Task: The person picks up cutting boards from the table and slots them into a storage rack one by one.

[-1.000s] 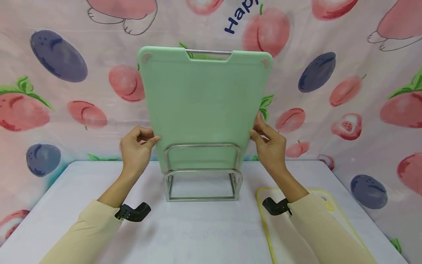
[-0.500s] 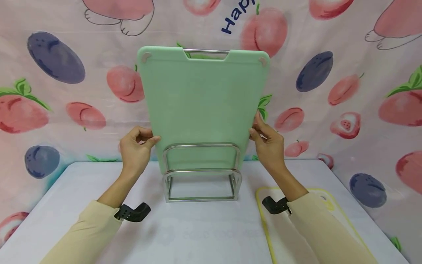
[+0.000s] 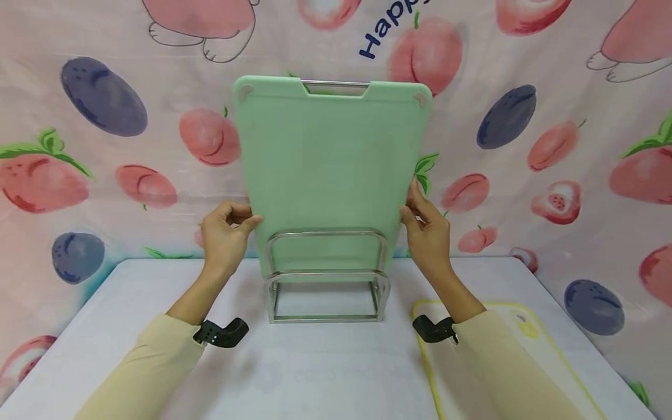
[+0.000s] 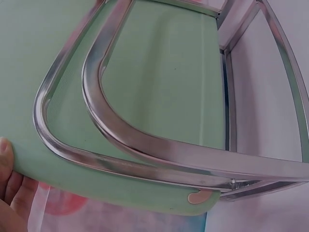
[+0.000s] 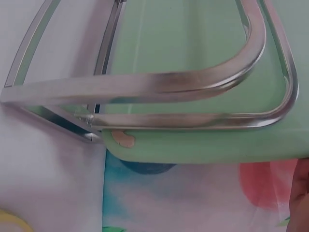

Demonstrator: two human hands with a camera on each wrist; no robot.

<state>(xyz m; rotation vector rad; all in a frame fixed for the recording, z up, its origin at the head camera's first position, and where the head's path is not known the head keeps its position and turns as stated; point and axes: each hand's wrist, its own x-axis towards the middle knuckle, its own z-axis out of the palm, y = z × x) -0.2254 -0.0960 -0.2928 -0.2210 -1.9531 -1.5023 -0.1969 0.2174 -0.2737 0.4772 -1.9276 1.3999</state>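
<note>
And here we have the green cutting board [image 3: 331,157] upright in the metal rack [image 3: 325,319], which stands at the middle of the white table [image 3: 315,367], towards its far edge. Both hands are on it, well apart: the left hand [image 3: 226,239] pinches the board's left side, thumb in front, and the right hand [image 3: 429,233] pinches the right side at about the same height. Down low, the wrist views show two curved hoops [image 4: 128,137] across the front of the board, and its bottom edge right by the rack's base, a pinkish corner pad [image 5: 124,138] showing beside the frame. Up top, a silver handle bar [image 3: 336,83] spans the notch. Over towards the table's right edge, a white board with a yellow rim [image 3: 452,373] lies flat, partly under the right arm. The step looks like steadying the green board in its slot; whether its weight is fully on the base I can't tell. From here, I'd say, it calls for an even hold on both sides, keeping it square to the hoops, and a check that it's seated before either grip loosens.
</note>
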